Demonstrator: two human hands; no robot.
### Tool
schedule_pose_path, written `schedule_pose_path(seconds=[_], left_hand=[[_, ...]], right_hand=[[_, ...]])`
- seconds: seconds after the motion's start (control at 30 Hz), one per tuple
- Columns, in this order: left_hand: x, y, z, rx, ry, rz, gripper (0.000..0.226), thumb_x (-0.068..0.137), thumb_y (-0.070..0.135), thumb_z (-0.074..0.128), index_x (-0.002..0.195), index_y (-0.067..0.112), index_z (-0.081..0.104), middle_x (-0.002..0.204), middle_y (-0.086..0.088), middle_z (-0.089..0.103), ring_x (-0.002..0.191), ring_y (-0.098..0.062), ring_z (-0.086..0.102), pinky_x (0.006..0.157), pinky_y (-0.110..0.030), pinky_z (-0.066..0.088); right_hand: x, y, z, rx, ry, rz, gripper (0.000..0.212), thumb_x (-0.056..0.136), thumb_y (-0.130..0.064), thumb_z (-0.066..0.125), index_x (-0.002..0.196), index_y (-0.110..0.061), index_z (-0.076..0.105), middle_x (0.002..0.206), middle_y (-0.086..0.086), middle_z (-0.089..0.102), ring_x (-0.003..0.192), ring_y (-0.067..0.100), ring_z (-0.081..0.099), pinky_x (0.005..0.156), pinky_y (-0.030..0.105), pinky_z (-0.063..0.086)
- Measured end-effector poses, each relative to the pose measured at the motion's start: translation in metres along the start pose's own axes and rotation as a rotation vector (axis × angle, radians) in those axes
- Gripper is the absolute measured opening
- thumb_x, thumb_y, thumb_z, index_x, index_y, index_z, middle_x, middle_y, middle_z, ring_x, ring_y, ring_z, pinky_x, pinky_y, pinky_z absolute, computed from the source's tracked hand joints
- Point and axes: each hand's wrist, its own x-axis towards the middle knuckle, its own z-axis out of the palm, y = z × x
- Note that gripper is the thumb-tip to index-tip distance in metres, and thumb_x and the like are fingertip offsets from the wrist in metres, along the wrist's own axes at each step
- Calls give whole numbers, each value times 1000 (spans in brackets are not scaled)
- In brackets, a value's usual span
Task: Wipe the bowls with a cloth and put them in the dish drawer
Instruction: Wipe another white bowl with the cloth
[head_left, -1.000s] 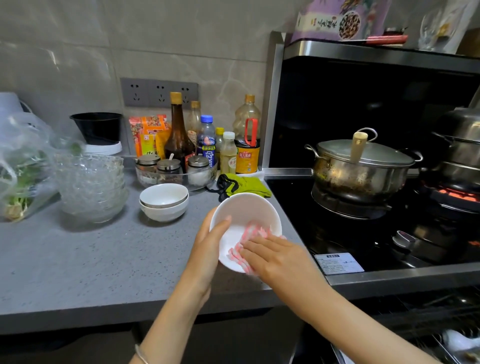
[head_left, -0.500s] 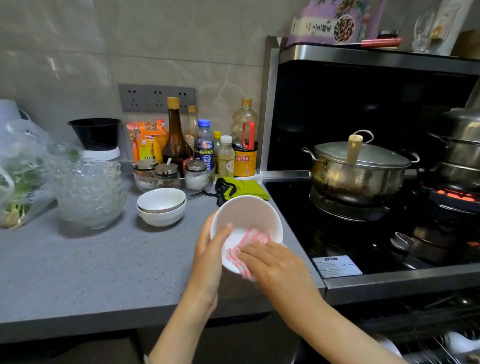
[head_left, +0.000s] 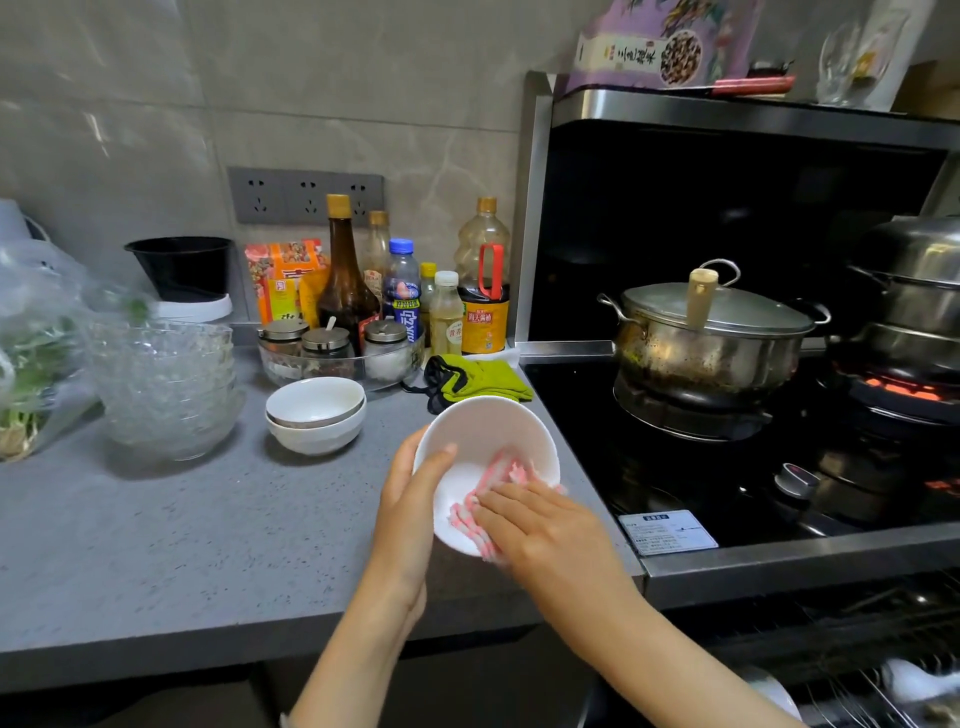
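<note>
My left hand (head_left: 410, 512) grips a white bowl (head_left: 485, 439) by its left rim, thumb inside, tilting its opening toward me above the counter's right end. My right hand (head_left: 540, 530) presses a pink-and-white striped cloth (head_left: 480, 506) flat against the bowl's lower inside wall. Two more white bowls (head_left: 314, 413) sit stacked on the grey counter (head_left: 156, 545) behind and to the left. The open dish drawer (head_left: 857, 696) with its wire rack shows at the bottom right, below the stove.
A stack of glass bowls (head_left: 166, 384) and a bag of greens (head_left: 31, 364) stand at the left. Bottles and spice jars (head_left: 363, 312) line the wall, with a green glove (head_left: 478, 379) beside them. A lidded steel pot (head_left: 711, 338) and a steamer (head_left: 914, 296) sit on the stove.
My right hand has slid the cloth a little around the bowl's inside. The bowl stays in my left hand, at nearly the same spot.
</note>
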Motion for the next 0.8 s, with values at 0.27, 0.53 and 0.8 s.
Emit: schedule_pose_path(seconds=[0.27,0.53,0.8], left_hand=[[-2,-1,4,-7,54,-18,19,96,23,51,110,22,64,105,-6,69,97,-21,66,74,-28,50],[-5,-4,10,-32,-23,-2,23,95,20,52,114,30,61,106,-6,71,92,-20,70,75,-32,55],[4,10,-15,141,-89,-15,20,97,23,48,99,22,67,89,5,73,79,-7,66,66,-17,50]], right_hand=[[-9,-1,5,100,-26,41,21,68,-14,85,87,-14,76,89,-4,73,85,12,69,86,21,46],[0,-21,1,148,-97,217,31,63,-9,83,91,-16,74,89,-6,73,77,10,68,69,18,44],[-10,7,0,62,-89,-128,28,95,-16,49,87,-11,76,91,1,73,88,18,70,91,29,46]])
